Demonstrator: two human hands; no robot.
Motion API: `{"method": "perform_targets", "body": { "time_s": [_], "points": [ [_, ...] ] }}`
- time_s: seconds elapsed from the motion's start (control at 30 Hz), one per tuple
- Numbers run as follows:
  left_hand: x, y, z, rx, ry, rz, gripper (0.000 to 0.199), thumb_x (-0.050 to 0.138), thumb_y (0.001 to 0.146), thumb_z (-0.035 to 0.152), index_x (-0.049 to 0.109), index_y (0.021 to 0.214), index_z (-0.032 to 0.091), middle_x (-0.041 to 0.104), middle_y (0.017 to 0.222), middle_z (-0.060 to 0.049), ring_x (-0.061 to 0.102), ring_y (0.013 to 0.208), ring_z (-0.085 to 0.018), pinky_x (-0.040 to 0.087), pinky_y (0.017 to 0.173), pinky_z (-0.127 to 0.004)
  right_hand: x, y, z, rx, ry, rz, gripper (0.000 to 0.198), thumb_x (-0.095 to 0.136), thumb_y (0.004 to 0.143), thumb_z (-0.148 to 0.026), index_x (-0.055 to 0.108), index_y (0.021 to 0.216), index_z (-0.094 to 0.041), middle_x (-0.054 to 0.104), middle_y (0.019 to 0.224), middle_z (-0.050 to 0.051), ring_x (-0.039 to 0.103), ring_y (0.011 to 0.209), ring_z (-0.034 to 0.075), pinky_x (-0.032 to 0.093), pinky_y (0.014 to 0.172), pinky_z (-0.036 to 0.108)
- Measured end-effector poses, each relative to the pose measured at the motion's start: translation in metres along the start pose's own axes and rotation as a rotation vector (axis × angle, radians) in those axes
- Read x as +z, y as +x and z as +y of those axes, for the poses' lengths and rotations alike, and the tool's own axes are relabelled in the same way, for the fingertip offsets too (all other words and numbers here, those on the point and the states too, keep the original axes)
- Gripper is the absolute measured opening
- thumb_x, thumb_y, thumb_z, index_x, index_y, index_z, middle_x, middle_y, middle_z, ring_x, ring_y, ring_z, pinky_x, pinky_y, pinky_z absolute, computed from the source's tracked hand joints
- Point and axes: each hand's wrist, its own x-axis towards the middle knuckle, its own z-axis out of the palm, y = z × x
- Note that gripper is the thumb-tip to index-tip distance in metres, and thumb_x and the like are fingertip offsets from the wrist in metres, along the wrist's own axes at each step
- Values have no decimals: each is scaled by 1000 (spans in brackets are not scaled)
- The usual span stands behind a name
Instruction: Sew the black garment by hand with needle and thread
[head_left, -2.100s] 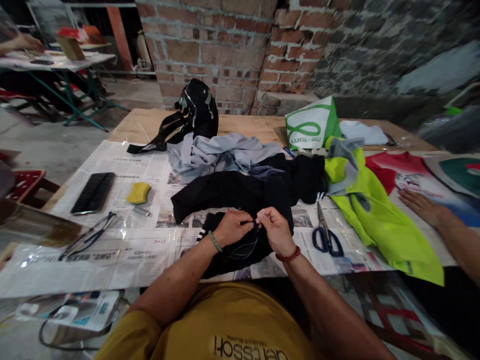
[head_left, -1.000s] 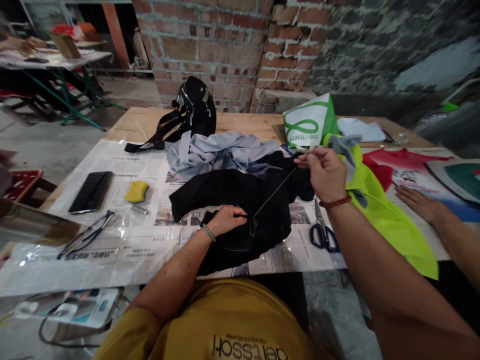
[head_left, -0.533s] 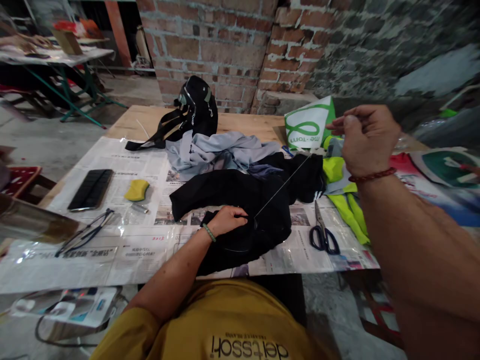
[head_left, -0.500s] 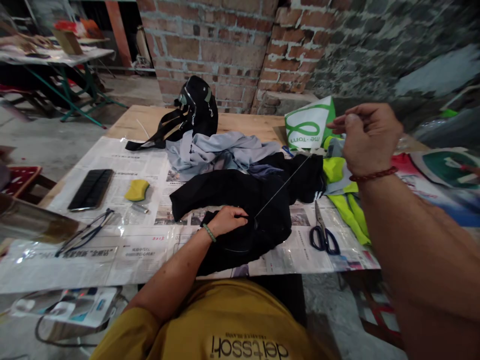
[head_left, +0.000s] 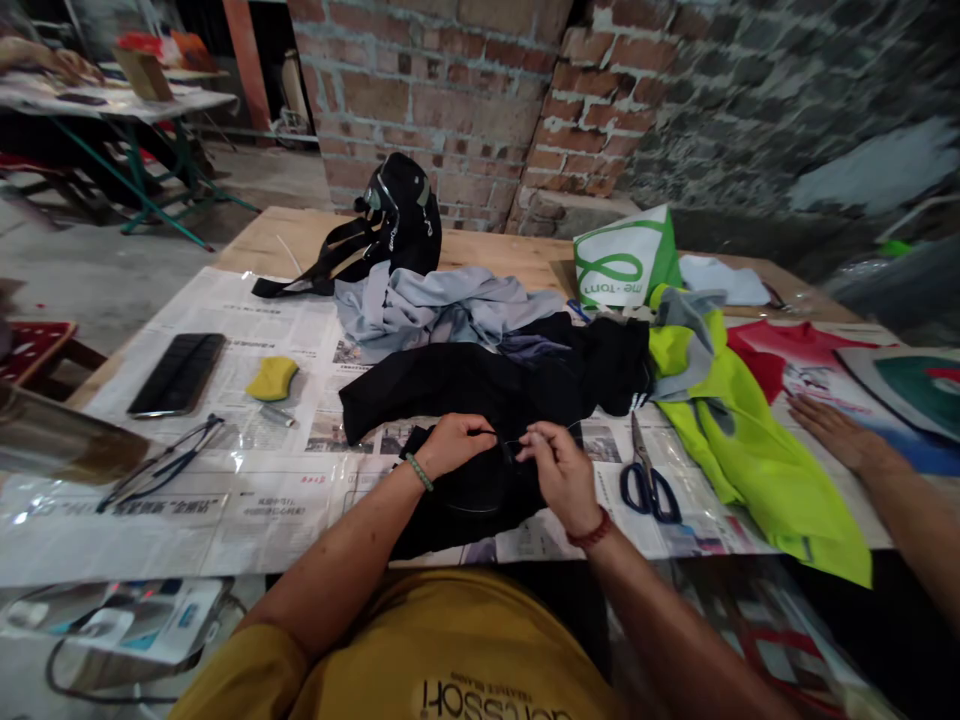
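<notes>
Newspaper (head_left: 247, 500) under clear plastic covers the wooden table (head_left: 495, 250), which stands before a brick wall (head_left: 450, 90). At the near edge lies the black garment (head_left: 480, 385); the left hand (head_left: 450, 445) pinches its fabric closed, and the right hand (head_left: 559, 470), fingers curled, touches it just beside. Scissors (head_left: 646, 480) lie at 3 o'clock from the hands, a phone (head_left: 176, 373) at 9 o'clock, and a black bag (head_left: 397, 215) at 12 o'clock.
</notes>
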Motion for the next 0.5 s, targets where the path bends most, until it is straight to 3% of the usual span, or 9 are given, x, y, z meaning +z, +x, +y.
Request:
{"method": "perform_targets", "body": {
  "time_s": [0.2,0.33,0.5],
  "points": [
    [-1,0,2,-8,-60,-11,21,59,66,32,63,66,12,47,51,5,37,50,-6,29,48,-18,13,-12,6,-174,-51,30,16,43,88,-25,57,97,-21,66,85,5,64,80,16,51,77,31],
    [-5,-1,4,-32,-133,-16,23,62,65,35,62,65,12,47,51,5,38,50,-6,29,48,-18,10,-1,8,-90,-77,16,18,42,88,-28,57,96,-23,64,82,4,61,74,16,50,71,30],
    [-6,-3,5,-95,-244,-120,26,66,63,38,62,64,12,53,56,3,45,53,-7,34,51,-19,-4,22,16,-7,-92,137,20,41,87,-32,56,94,-20,55,65,0,54,61,13,46,61,27]
  ]
}}
